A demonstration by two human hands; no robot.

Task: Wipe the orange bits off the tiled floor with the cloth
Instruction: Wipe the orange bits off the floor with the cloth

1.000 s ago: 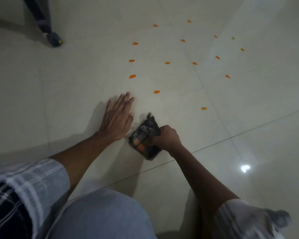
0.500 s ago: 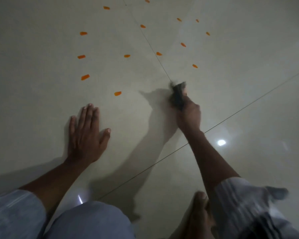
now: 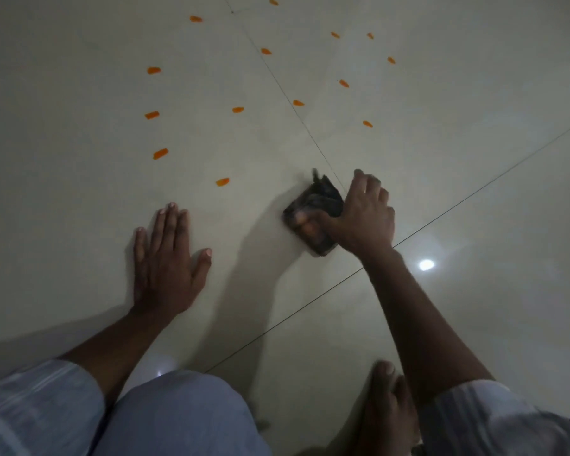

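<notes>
— Where does the cloth (image 3: 313, 218) sit?

— On the floor (image 3: 474, 159), under the right hand (image 3: 364, 222). Its fingers (image 3: 359, 179) curl over the wad and the thumb pinches it from the near side, pressing it down just beside a grout line.

— And the nearest bit (image 3: 222, 182)?

— Up and to the left of the cloth, apart from it, its long axis lying roughly sideways. The other bits (image 3: 160, 153) are scattered farther out.

— Which hand is closer?

— The left hand (image 3: 167, 258), flat on the floor with fingers straight and close together, but it only props. The right probably sweeps leftward next.
</notes>
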